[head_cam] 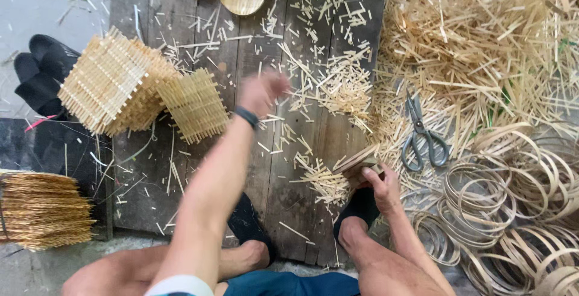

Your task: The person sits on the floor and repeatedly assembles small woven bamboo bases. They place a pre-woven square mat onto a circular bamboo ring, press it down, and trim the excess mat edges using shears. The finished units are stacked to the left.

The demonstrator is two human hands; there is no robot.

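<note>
now left hand raised beside woven mat; right hand grips strips.

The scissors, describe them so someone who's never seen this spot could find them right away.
Start at the big heap of bamboo offcuts on the right, beyond the plank board. At the heap's lower left edge, just above the coiled bamboo hoops, lie the scissors, beyond the right hand. They are the only metal thing there: grey loop handles, blades pointing away.

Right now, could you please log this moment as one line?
left hand: raised over wooden board, blurred, empty | right hand: gripping bamboo strips | scissors: lying beside | woven mats: stacked left
</note>
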